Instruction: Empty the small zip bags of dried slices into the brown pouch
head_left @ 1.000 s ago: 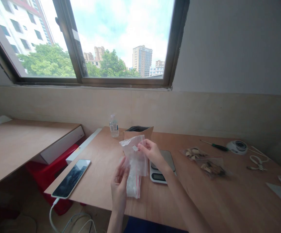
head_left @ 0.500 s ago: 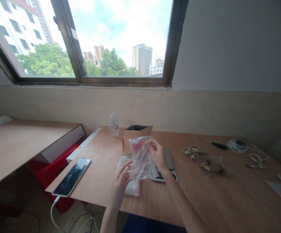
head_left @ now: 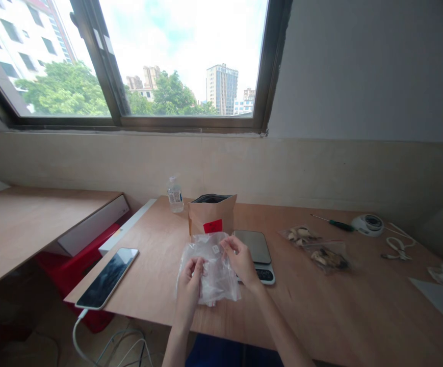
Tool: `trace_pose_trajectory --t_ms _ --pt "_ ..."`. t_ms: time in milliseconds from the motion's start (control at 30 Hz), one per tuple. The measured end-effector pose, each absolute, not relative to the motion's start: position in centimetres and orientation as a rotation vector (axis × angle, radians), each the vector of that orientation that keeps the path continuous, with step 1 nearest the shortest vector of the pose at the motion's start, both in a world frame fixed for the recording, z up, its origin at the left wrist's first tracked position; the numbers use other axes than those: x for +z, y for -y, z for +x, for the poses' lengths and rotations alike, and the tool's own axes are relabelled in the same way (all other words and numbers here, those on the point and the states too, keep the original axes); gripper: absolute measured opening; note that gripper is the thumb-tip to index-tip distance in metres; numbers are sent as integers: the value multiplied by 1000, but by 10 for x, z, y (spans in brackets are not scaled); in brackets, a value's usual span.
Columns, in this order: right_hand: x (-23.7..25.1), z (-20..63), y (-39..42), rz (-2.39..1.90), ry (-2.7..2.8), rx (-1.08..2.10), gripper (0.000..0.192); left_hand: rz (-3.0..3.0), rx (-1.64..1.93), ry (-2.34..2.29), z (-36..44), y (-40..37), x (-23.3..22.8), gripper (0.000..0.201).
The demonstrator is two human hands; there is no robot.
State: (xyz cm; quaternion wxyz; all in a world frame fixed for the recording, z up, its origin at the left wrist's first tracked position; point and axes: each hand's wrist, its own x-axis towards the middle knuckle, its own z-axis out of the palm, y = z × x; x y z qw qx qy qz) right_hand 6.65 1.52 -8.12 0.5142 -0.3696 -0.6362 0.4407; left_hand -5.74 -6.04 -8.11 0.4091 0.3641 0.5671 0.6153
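Note:
A clear plastic zip bag hangs between my hands above the table's near edge. My right hand pinches its upper right corner. My left hand is closed on its left side, fingers curled inward. More clear bags lie beneath it, mostly hidden. Just behind stands an open brown kraft pouch with a red label. A digital kitchen scale with a metal plate sits right behind my right hand; its dark display shows, but I cannot read it.
Right of the scale lie two bags of dried pieces, one pale and one darker. Beyond are a screwdriver, a white dome camera and a white cable. On the left are a plugged-in phone and a water bottle.
Both hands have lowered the bag toward me, uncovering the pouch's red label and more of the scale. My left hand's fingers have curled in on the bag. The view has shifted slightly.

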Motion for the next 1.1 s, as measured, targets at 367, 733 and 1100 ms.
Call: trace_pose_trajectory --t_ms 367,733,1100 --pt "-116 244 -76 -1924 1596 -80 38 1246 1281 -2060 -108 63 -108 50" --pt "-161 305 -71 -2213 1469 -366 31 1912 1150 -2173 -66 50 -90 34" --pt "-86 264 -9 -1665 904 0 37 1675 1006 -2033 -72 33 -152 48"
